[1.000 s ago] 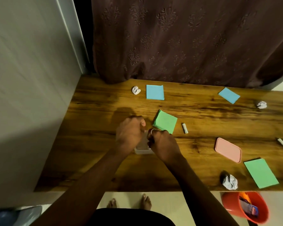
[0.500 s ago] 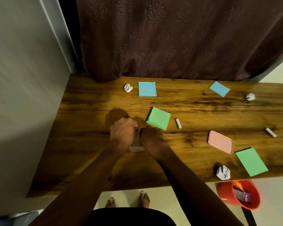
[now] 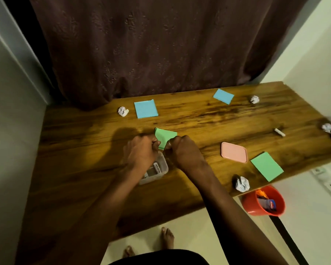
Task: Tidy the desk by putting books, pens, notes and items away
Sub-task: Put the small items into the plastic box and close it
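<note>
Evidently, a green square paper note (image 3: pixel 165 136) was pinched by the left hand (image 3: pixel 139 153) and right hand (image 3: pixel 183 152); light and floppy, it was judged best held at 2 edges.

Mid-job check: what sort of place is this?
Probably a home study corner: a wooden desk against a dark brown curtain, the left blue square paper note on it, and a red plastic bin beside it.
</note>
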